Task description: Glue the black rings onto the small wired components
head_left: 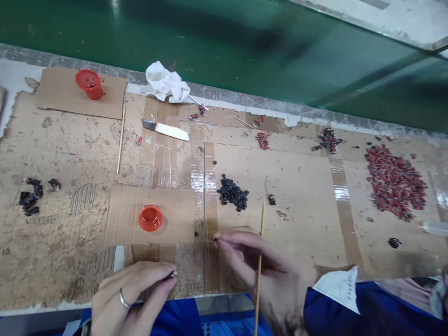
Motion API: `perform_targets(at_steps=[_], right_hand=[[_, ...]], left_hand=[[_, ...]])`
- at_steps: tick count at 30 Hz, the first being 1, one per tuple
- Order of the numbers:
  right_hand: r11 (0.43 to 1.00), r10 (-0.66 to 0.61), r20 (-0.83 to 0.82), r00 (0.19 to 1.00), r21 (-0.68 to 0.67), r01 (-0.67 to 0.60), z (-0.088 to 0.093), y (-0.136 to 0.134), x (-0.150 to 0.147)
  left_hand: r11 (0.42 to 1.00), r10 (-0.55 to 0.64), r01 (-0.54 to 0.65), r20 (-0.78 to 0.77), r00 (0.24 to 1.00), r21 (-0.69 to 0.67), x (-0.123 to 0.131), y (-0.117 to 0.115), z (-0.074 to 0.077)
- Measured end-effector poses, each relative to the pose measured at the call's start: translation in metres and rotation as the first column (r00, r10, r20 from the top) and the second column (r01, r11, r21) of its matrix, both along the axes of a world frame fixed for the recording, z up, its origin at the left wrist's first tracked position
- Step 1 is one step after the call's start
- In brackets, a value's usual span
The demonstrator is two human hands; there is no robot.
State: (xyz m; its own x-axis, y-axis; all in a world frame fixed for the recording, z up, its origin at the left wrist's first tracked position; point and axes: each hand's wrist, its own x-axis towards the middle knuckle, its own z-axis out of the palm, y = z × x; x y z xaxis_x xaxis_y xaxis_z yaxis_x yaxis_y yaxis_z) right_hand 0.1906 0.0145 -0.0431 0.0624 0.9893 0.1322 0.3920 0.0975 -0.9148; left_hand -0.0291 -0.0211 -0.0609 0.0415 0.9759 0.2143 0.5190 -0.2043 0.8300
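My left hand, with a ring on one finger, is closed near the table's front edge. Its thumb and forefinger pinch a small black part with a pale tip. To its right, my right hand is closed too, and a thin wooden stick runs up through it. The fingertips of that hand pinch a tiny dark piece, too small to name. Just beyond lies a heap of small black rings. A red cup of liquid stands on cardboard beyond my left hand.
Another red cup stands at the back left. A knife, a second stick and crumpled white tissue lie about. Black parts sit at far left, a large red-and-black pile at right. Cardboard covers the table.
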Motion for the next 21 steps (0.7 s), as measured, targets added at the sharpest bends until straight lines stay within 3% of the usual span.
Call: perform_targets(at_steps=[3,6,11,15,21], right_hand=[[0.996,-0.031,-0.225,0.974,-0.090,0.010,0.002,-0.009,-0.022],[0.991,-0.044,-0.368,0.929,-0.131,-0.005,0.001,-0.011,-0.034],[0.998,0.007,-0.300,0.954,-0.053,-0.024,-0.001,-0.014,-0.043],[0.999,0.048,-0.203,0.978,0.005,-0.048,-0.003,-0.021,-0.045],[0.996,0.071,-0.109,0.991,0.064,-0.065,-0.004,-0.024,-0.048]], left_hand=[[0.994,0.076,-0.066,0.122,0.990,-0.085,0.011,-0.002,0.003],[0.986,0.104,-0.083,0.145,0.984,-0.146,0.014,-0.001,0.004],[0.980,0.129,-0.101,0.156,0.979,-0.173,0.014,0.000,0.005],[0.992,0.129,-0.128,0.060,0.990,-0.011,0.012,-0.007,0.004],[0.985,0.057,-0.032,-0.146,0.988,0.170,-0.001,-0.022,-0.005]])
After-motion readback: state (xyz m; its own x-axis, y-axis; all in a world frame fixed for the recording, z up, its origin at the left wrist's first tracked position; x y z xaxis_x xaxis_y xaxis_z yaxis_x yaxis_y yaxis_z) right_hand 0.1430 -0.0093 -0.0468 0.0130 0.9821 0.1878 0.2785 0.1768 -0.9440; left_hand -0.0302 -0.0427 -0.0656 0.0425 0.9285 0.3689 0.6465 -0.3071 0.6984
